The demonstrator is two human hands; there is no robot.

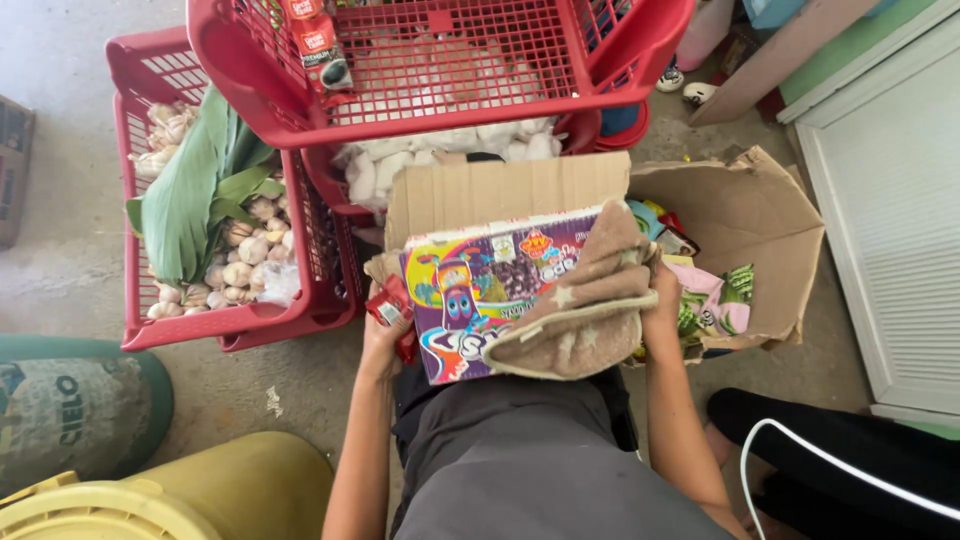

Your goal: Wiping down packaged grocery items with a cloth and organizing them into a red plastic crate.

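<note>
In the head view, the left hand (385, 335) gripped the left edge of a colourful printed box (480, 290), fingers clamped on it together with a small red packet (390, 308). The right hand (662, 300) held the box's right edge, fingers closed under a brown star-patterned cloth (585, 310) draped over it. The box sat above the person's lap, hemmed in tight: an open cardboard carton (740, 230) just beyond, a red basket (440, 70) stacked overhead, and a red crate of garlic (240, 260) to the left. Bare concrete floor (60, 200) lay open farther left; a yellow bin (200, 495) stood near the left elbow.
</note>
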